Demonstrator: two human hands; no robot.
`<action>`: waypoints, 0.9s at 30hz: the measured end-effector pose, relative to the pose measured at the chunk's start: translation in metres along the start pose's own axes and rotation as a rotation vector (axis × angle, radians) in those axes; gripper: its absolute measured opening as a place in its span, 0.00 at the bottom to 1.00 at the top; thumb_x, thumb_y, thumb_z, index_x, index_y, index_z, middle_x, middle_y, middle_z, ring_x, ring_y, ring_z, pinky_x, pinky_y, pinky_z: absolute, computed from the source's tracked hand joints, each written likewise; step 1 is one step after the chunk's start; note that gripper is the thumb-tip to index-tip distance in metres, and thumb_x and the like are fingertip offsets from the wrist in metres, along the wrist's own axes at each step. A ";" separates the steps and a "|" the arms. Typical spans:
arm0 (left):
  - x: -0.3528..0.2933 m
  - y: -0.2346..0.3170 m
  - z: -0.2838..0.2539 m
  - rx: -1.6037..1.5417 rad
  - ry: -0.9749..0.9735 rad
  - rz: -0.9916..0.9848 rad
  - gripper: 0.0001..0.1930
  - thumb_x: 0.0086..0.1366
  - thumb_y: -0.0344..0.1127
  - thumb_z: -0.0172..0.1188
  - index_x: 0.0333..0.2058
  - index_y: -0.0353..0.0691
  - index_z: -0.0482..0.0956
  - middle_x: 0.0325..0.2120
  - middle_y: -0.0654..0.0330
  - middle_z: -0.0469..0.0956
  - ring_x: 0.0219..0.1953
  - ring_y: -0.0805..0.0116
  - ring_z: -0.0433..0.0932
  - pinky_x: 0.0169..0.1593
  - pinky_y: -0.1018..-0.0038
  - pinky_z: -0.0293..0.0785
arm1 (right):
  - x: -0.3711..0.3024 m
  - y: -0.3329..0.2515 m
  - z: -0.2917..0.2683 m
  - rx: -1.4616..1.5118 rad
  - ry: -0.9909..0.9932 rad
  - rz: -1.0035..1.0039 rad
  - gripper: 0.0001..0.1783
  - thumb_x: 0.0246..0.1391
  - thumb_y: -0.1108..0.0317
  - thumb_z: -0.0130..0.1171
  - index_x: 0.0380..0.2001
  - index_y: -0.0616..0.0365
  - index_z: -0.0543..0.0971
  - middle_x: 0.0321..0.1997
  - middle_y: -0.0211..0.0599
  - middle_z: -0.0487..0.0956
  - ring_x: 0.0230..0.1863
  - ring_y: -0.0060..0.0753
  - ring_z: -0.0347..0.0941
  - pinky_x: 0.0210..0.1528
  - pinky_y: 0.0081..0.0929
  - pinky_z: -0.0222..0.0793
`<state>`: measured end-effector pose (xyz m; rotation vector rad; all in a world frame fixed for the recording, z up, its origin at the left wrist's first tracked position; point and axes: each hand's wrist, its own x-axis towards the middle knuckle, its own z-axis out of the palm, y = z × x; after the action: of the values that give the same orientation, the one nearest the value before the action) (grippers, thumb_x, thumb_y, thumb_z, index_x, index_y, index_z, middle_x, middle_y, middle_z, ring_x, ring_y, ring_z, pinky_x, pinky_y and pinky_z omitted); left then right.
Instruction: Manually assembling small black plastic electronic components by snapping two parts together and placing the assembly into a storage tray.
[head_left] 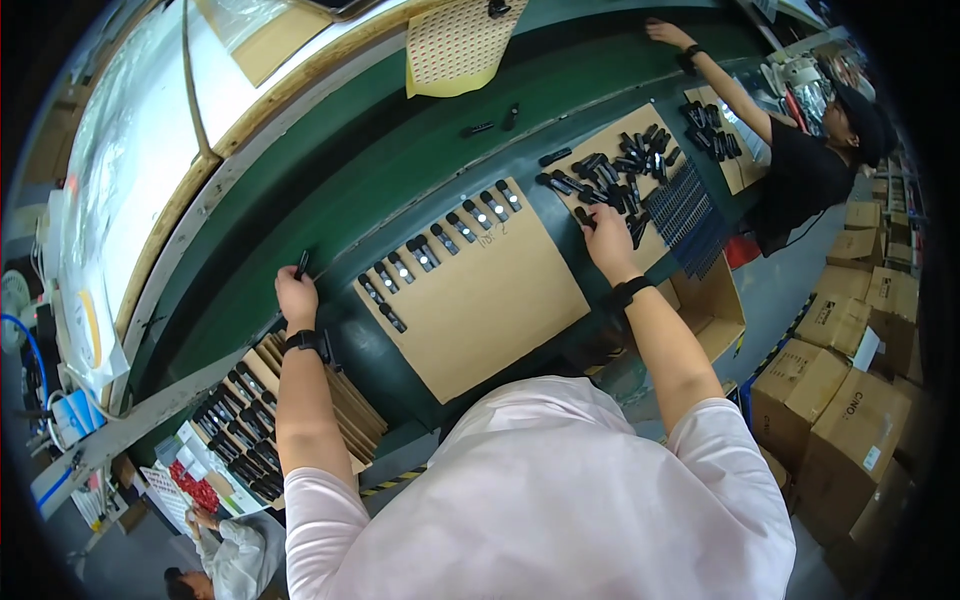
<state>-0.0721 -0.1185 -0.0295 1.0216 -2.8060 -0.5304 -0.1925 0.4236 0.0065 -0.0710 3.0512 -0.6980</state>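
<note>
Blk tubes (461, 228), brn cardboard (485, 305), dk grn belt (360, 175), pale pink shirt (560, 500), red-dotted cream sheet (460, 45) w/ ylw edge

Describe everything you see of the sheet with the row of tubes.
The sheet is brown, rectangular, flat and looks like cardboard, with handwriting near its far edge. It lies skewed on the green table. Black tubes lie on it, mostly along that edge. Neither the left hand nor the right hand touches it.
</note>
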 end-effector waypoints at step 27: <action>-0.251 0.214 -0.216 -1.135 -0.064 0.605 0.13 0.55 0.22 0.64 0.40 0.32 0.76 0.37 0.54 0.76 0.41 0.64 0.74 0.47 0.72 0.70 | -0.124 -0.228 -0.169 0.964 -0.345 -0.886 0.21 0.42 0.77 0.68 0.43 0.61 0.76 0.38 0.37 0.78 0.36 0.31 0.73 0.40 0.25 0.68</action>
<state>0.0390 0.1331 0.2536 -0.0691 -2.0301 -1.7026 -0.0623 0.2972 0.2578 -1.3479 1.9465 -1.8174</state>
